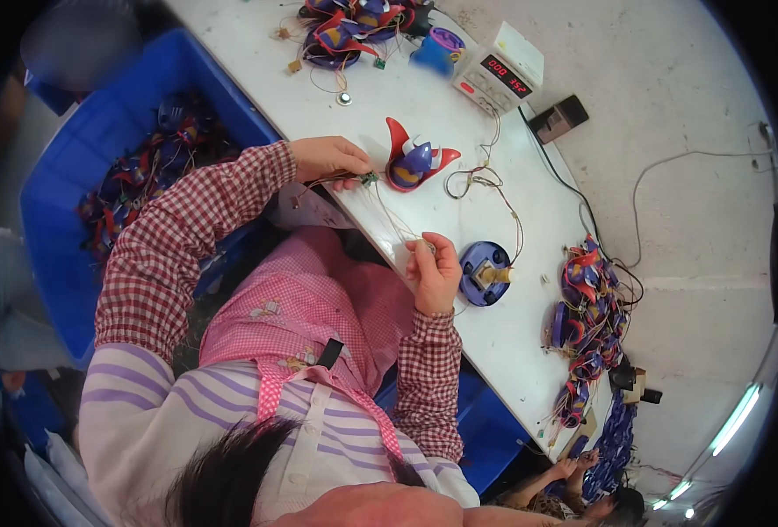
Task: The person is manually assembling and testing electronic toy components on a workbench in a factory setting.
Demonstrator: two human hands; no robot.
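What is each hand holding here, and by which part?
Left hand pinches thin wires at the end with a small green board, beside the toy shell. Right hand pinches the wires' other end.

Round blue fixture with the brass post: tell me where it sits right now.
In the head view, the round blue fixture sits on the white table, just right of the right hand and below the red-and-purple toy shell.

a small white bench power supply (500, 68) stands near the far end of the white worktable (424, 132). its sloped front carries a narrow dark display (505, 74) lit with red digits, with small knobs below it. no packages, labels or signs show clearly elsewhere.
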